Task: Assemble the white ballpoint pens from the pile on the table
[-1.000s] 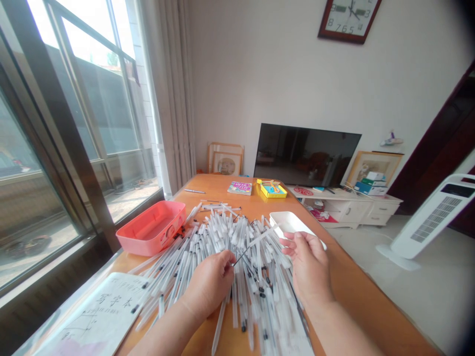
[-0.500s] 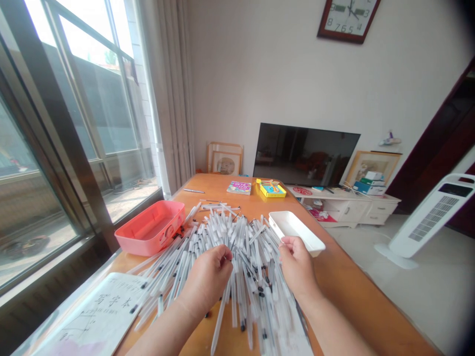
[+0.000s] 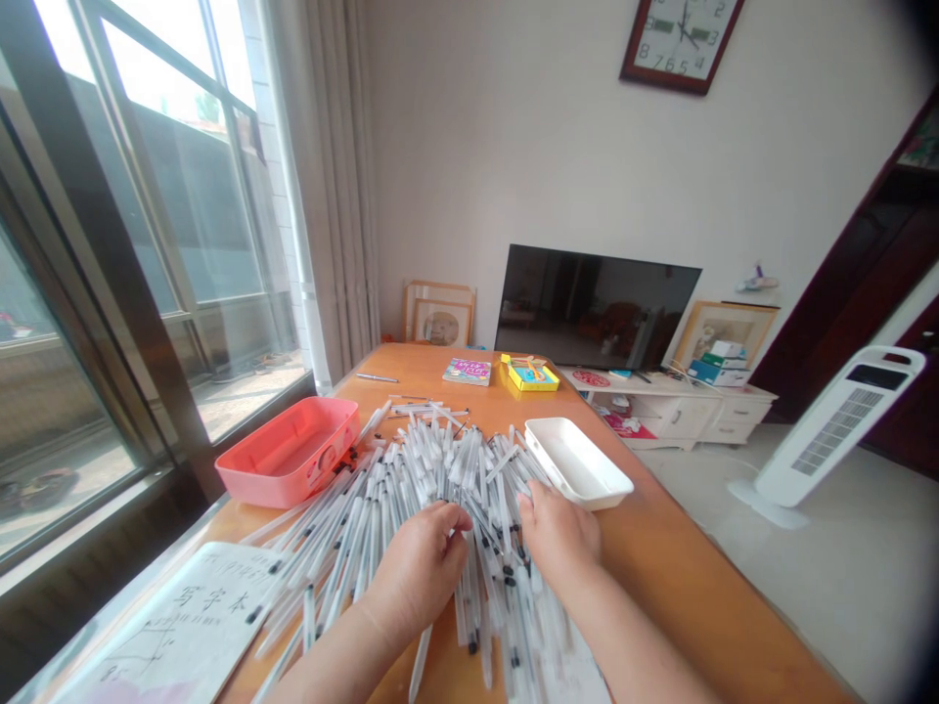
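A wide heap of clear plastic pens and pen parts (image 3: pixel 374 508), several with black tips, spreads over the wooden table. My left hand (image 3: pixel 429 557) hovers over the near middle of the heap, thumb and fingers pinched together. What it pinches, if anything, is hidden. At the heap's right side, my right hand (image 3: pixel 558 533) has its fingertips closed among the pens, close to the white tray (image 3: pixel 620 484). I cannot make out what lies between those fingers. Inside, the white tray shows only its bare floor.
A red plastic basket (image 3: pixel 242 479) stands at the left. In front of it lies a notebook (image 3: pixel 183 626) with handwriting. Farther back on the table (image 3: pixel 675 577) are a silver pen (image 3: pixel 378 377), a purple booklet (image 3: pixel 468 371) and a yellow box (image 3: pixel 534 376).
My right hand has moved left and down from beside the white tray to the pens. My left hand has shifted slightly right and down, still pinched. The view has turned a little.
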Tool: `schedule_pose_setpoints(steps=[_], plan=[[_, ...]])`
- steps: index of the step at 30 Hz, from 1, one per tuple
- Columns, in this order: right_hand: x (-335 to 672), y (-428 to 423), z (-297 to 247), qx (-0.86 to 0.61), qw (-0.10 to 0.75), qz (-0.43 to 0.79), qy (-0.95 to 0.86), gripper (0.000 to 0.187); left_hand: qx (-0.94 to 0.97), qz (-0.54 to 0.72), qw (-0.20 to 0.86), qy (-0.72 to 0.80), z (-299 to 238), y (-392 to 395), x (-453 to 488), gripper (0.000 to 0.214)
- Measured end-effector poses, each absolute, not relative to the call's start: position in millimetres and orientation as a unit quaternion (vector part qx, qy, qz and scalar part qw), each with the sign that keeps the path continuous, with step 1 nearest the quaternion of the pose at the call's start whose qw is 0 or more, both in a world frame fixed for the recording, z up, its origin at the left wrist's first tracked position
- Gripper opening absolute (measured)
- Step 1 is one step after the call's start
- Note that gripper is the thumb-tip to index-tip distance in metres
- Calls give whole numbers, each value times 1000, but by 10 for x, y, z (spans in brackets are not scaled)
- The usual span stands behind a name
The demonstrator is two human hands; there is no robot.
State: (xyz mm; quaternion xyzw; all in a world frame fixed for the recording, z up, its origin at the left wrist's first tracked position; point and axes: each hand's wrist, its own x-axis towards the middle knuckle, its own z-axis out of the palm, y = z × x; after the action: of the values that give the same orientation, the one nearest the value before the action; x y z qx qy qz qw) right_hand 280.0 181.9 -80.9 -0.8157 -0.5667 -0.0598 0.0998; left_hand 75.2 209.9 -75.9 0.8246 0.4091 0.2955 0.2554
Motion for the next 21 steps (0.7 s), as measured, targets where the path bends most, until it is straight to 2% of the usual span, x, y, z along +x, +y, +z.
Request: schedule_pose_setpoints(steps=[7, 13, 21], plan=[[2834, 1880, -872, -818, 107, -92, -558, 25, 828, 287, 260, 405, -766, 2077, 780, 26], [2779, 1789, -715, -815, 114, -115, -556, 16, 827, 296, 257, 403, -781, 2086, 765, 24], [2713, 1503, -182, -781, 205, -148, -571, 10, 822, 306, 252, 408, -776, 2102, 746, 21]])
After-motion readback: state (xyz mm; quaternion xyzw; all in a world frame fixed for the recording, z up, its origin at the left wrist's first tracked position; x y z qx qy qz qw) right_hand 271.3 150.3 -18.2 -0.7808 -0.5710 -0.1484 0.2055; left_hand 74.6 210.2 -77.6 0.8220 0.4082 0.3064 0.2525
